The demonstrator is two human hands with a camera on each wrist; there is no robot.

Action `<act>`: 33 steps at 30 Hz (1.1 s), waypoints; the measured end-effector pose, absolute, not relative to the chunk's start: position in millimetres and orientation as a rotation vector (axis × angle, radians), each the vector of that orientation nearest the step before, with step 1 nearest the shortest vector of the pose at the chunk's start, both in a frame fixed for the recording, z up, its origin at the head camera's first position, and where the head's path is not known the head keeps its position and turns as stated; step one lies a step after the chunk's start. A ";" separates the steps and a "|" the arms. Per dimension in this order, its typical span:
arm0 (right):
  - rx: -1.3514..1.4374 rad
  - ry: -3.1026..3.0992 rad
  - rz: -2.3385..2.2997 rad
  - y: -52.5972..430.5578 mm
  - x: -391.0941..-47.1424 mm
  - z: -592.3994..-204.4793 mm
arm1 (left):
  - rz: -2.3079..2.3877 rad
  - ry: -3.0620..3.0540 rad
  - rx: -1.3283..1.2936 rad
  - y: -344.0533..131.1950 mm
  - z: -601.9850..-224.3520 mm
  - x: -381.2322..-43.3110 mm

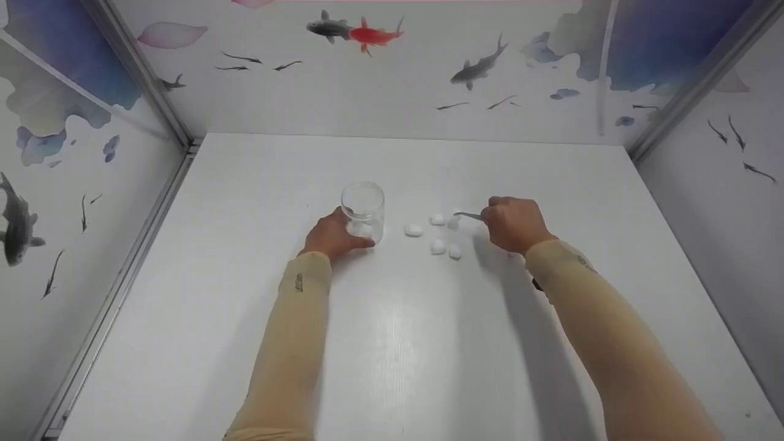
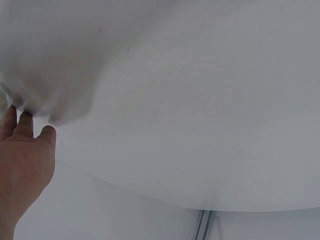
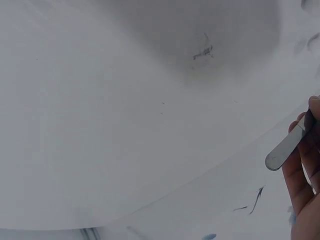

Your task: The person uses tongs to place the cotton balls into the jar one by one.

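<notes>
A clear, open-topped jar (image 1: 364,199) stands on the white table, with something white showing through its lower wall. My left hand (image 1: 334,236) holds the jar from its left side, the thumb reaching along the front near its base. To the right of the jar lie several white cotton balls (image 1: 414,230). Metal tweezers (image 1: 470,215) are gripped in my right hand (image 1: 517,223), their tips pointing left, close to the farthest cotton balls. A greyish patch lies under the tips; I cannot tell if it is a cotton ball or shadow. The rounded tweezer end shows in the right wrist view.
The white table (image 1: 392,343) is bounded by panels printed with fish at the back (image 1: 398,104) and both sides. Metal rails (image 1: 171,116) run along the corners. A small dark object (image 1: 537,284) shows beside the right sleeve.
</notes>
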State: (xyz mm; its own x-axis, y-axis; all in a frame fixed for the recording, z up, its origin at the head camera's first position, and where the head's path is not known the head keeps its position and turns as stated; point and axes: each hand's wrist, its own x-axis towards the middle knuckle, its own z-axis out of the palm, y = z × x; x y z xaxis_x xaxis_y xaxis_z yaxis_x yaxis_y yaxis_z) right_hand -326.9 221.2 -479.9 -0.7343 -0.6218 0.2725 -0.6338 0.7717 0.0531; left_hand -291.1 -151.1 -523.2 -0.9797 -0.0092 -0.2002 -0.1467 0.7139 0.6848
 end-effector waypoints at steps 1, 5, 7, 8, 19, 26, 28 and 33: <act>0.980 -2.689 0.065 219.8 -327.3 -478.0 | 1.115 2.737 -0.129 -151.1 -523.2 -291.0; 0.990 -2.678 0.043 210.6 -329.4 -467.0 | 1.113 2.730 -0.137 -150.5 -521.7 -290.7; 0.996 -2.670 0.031 203.6 -330.7 -459.5 | 1.116 2.727 -0.141 -150.2 -521.3 -290.9; 0.999 -2.668 0.025 199.2 -331.2 -455.1 | 1.118 2.726 -0.142 -150.4 -521.2 -291.1; 1.118 -2.544 0.046 133.2 -332.5 -407.6 | 1.119 2.722 -0.149 -150.9 -519.5 -289.7; 1.195 -2.484 0.088 100.6 -328.3 -405.0 | 1.100 2.728 -0.132 -150.5 -519.2 -289.8; 1.206 -2.501 0.085 94.7 -327.4 -406.5 | 1.106 2.723 -0.135 -150.2 -520.3 -290.4; 1.219 -2.529 0.084 85.1 -327.0 -409.6 | 1.110 2.723 -0.138 -150.4 -522.7 -292.3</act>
State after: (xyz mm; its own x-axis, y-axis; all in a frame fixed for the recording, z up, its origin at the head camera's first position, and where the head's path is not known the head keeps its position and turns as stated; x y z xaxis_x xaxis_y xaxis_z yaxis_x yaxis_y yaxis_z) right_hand -327.0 85.1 -409.6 -0.5788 -0.7505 0.3190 -0.7700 0.6318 0.0894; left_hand -292.3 -150.4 -522.7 -0.9761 -0.0114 -0.2168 -0.1598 0.7141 0.6815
